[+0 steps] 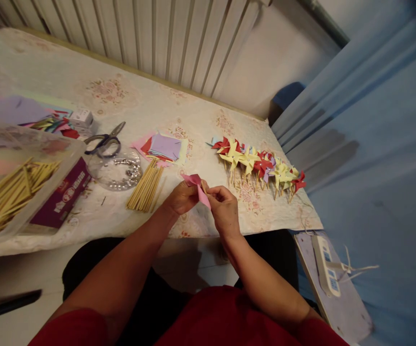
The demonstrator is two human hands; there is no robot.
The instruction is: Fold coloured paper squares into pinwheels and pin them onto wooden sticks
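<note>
Hands meet just above the near edge of the desk point(208, 120): left hand point(183, 197) and right hand point(223, 206) both pinch a folded pink paper piece point(197, 185) between closed fingertips. Loose wooden sticks point(146, 190) lie just left. Farther right, finished pinwheels point(258, 166) sit in a row; scissors point(105, 142) rest beyond the sticks.

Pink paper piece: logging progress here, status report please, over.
Left hand and right hand both pinching pink paper piece. Held above table edge. Loose sticks left, finished pinwheels right; nothing obstructing.
</note>
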